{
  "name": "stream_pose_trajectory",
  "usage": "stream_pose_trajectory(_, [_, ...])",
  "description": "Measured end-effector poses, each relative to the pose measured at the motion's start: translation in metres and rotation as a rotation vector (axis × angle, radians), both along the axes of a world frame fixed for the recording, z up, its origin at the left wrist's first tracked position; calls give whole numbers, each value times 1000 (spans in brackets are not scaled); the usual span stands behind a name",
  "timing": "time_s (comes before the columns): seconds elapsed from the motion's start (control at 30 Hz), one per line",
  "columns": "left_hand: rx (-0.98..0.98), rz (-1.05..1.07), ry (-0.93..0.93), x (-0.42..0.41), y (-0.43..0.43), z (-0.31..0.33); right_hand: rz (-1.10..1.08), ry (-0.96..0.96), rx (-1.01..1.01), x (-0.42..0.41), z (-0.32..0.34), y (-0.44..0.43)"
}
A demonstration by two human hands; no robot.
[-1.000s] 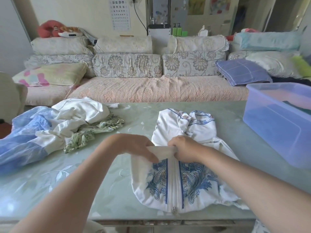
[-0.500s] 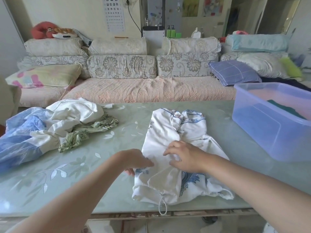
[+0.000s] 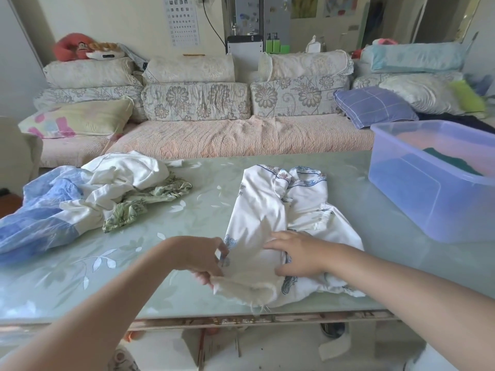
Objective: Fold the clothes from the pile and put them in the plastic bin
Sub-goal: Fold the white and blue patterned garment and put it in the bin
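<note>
Gripping the near left edge of the white blue-printed garment (image 3: 263,210), my left hand (image 3: 199,257) has its fingers curled round the cloth, while my right hand (image 3: 297,257) lies flat on the same garment, fingers straight and holding nothing. The garment lies bunched on the tabletop (image 3: 107,277) near its front edge, between the pile of clothes (image 3: 80,196) on the left and the plastic bin (image 3: 434,194) on the right, apart from both. A dark green item (image 3: 450,163) shows inside the bin.
</note>
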State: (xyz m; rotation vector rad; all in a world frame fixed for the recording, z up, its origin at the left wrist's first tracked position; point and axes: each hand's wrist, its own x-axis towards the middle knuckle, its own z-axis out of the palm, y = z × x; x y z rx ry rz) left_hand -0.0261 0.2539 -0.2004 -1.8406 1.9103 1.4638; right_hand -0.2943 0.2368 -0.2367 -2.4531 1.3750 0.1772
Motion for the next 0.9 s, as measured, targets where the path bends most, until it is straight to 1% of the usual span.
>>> stream_pose_trajectory(0.03, [38,-48,-66,1,1,1,11,-6,-19,3,3,2])
stream_pose_trajectory(0.07, [29,-94,-141,1,-1,1,25,-23,-46,6,6,4])
stream_pose_trajectory(0.1, [-58,-128,-224,1,-4,2,38,-51,-78,9,9,6])
stream_pose_trajectory(0.13, [-210,-138,-288,0,-7,2,47,-83,-106,13,10,7])
stream_pose_trajectory(0.17, [-394,-131,-303,-2,-9,0,47,-107,-117,17,9,7])
stream_pose_trajectory(0.2, [-539,-131,-260,-6,-10,-2,32,-119,-102,20,7,7])
stream_pose_trajectory(0.23, [-605,-165,-195,-9,-9,-3,6,-127,-64,22,6,6])
stream_pose_trajectory(0.27, [-592,-250,-163,-13,-8,-4,-23,-139,-22,24,6,5])
stream_pose_trajectory(0.33, [-429,-442,-214,-20,-5,-2,-50,-207,-4,27,10,2])
stream_pose_trajectory(0.37, [-352,-493,-244,-22,-4,3,-66,-266,-20,28,14,-1])
stream_pose_trajectory(0.43, [-257,-513,-265,-25,-7,14,-136,-399,-43,29,19,-10])
stream_pose_trajectory(0.5, [-217,-497,-240,-27,-17,19,-182,-457,-103,29,19,-24])
stream_pose_trajectory(0.53, [-249,-472,-213,-30,-23,20,-173,-429,-169,28,16,-34])
stream_pose_trajectory(0.6, [-466,-377,-181,-37,-41,13,-166,-240,-256,24,7,-53])
stream_pose_trajectory(0.63, [-607,-320,-176,-42,-51,8,-188,-129,-252,21,2,-61])
stream_pose_trajectory(0.7, [-845,-222,-153,-54,-70,-2,-216,-14,-174,15,-9,-74])
stream_pose_trajectory(0.77, [-986,-260,-181,-69,-85,-9,-176,34,-73,10,-17,-79])
stream_pose_trajectory(0.8, [-984,-309,-214,-77,-88,-11,-154,39,-38,8,-16,-79])
stream_pose_trajectory(0.83, [-925,-350,-242,-83,-91,-14,-151,6,-15,6,-12,-78])
stream_pose_trajectory(0.9, [-735,-425,-305,-94,-94,-25,-178,-167,-5,-2,0,-76])
